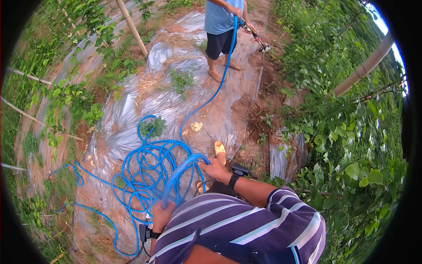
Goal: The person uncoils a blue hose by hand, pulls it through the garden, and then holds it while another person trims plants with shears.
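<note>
Item: blue hose. Location: between my two grips and over the ground ahead of my feet.

Left grip: closed around the lower end of a bundle of hose turns, close to my body.

Right grip: closed on the upper bend of that same bundle, farther forward. Exact finger placement under the hose: I cannot tell.

Progress, as I judge it: partial. Several turns are gathered off the ground; many loose loops lie crossed and uneven on the plastic sheet, with two stray lengths trailing off to the left. None of it forms one neat coil.

Far run: one length goes from the loops up to a co-worker, who holds it along with a long-handled tool.

Surroundings: a small weed beside the top loop; my yellow shoe just beyond my right grip; leafy vines on the right; bamboo poles on both sides.
</note>
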`<state>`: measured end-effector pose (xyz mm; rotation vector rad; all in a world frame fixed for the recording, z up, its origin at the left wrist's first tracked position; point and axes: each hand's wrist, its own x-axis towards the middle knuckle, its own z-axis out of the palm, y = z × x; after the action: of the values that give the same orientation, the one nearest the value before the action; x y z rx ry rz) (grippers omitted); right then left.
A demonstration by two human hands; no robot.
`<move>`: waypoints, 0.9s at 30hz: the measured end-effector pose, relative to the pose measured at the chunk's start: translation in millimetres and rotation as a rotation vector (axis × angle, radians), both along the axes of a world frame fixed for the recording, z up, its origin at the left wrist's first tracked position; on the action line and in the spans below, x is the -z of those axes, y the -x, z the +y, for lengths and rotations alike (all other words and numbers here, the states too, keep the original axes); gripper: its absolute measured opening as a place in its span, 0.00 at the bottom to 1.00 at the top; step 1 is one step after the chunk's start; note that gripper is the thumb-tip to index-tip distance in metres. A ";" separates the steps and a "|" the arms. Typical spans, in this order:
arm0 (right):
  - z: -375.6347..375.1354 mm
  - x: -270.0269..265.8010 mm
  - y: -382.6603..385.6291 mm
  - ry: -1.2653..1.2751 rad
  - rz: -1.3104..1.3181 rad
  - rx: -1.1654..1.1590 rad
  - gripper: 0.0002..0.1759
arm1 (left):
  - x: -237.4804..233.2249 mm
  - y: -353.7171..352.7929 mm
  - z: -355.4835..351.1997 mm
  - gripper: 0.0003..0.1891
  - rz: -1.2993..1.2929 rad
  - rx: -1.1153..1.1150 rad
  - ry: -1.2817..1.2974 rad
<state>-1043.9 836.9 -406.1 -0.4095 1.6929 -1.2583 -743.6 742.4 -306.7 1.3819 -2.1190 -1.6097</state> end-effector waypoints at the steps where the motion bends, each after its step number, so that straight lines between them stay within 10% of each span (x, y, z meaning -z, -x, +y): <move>1: 0.3 -0.3 0.1 -0.014 -0.009 -0.004 0.16 | 0.0 0.2 -0.1 0.08 0.000 0.006 -0.004; 27: 9.5 -11.9 6.0 -0.032 0.004 0.029 0.17 | 5.3 6.5 -3.1 0.12 -0.076 0.041 -0.011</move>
<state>-1049.8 846.4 -394.2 -0.3698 1.7254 -1.2510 -750.1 739.3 -312.0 1.4346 -2.1973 -1.6111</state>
